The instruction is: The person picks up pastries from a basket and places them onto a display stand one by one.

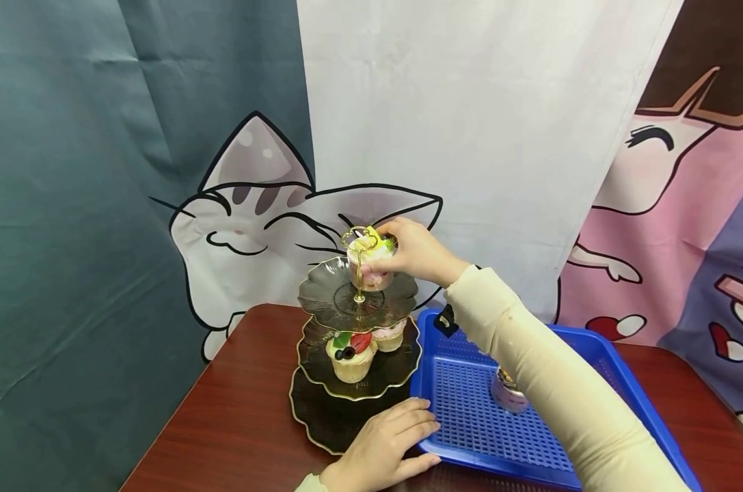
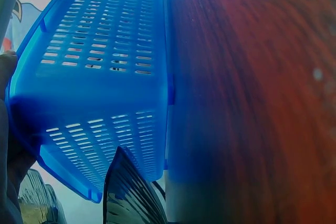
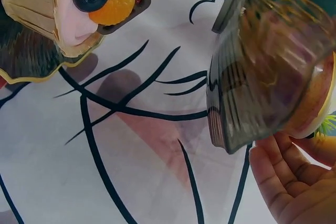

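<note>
My right hand (image 1: 417, 251) grips a clear dessert cup (image 1: 380, 280) at the top plate (image 1: 328, 294) of a three-tier stand. The cup has pink layers, white cream and a yellow-green topping; the stand's gold ring handle (image 1: 345, 239) partly crosses it. In the right wrist view the scalloped plate hides much of the cup. My left hand (image 1: 383, 441) rests on the near left corner of a blue perforated basket (image 1: 494, 447), fingers extended over the rim. The basket also shows from the side in the left wrist view.
On the middle tier sit a cupcake (image 1: 351, 365) with strawberry and dark berries, and a pink-frosted cupcake (image 1: 388, 339) behind it. Another dessert cup (image 1: 508, 393) stands inside the basket, partly behind my right sleeve. A cartoon curtain (image 1: 488, 123) hangs behind the red-brown table (image 1: 223, 410).
</note>
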Available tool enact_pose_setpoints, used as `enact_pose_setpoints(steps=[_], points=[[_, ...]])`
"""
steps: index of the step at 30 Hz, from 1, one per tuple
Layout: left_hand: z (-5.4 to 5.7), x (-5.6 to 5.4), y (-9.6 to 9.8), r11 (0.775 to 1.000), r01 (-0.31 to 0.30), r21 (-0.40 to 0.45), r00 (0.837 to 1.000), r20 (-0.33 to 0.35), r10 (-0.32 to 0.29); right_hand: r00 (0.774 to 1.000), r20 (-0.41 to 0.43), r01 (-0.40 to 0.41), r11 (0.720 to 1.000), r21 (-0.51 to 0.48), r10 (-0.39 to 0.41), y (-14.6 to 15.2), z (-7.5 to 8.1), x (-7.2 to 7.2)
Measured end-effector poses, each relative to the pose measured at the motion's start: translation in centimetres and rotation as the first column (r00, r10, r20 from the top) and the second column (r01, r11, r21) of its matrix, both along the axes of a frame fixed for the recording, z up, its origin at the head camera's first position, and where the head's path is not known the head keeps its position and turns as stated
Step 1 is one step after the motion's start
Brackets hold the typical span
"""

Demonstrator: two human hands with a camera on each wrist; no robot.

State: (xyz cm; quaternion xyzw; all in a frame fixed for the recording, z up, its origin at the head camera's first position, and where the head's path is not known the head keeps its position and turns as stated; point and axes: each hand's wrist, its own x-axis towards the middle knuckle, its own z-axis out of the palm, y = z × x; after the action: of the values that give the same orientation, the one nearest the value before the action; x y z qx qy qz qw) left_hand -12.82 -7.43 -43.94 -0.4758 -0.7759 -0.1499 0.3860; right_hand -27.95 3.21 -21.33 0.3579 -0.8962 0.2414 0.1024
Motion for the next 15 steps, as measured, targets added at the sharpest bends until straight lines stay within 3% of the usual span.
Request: enact_pose_setpoints(steps=[15], points=[[-0.09, 0.17, -0.06, 1.000, -0.013, -0.011, 1.000, 0.022, 0.013, 1.000, 0.014, 0.026, 1.000, -0.001, -0.026, 0.11, -0.49, 0.34]])
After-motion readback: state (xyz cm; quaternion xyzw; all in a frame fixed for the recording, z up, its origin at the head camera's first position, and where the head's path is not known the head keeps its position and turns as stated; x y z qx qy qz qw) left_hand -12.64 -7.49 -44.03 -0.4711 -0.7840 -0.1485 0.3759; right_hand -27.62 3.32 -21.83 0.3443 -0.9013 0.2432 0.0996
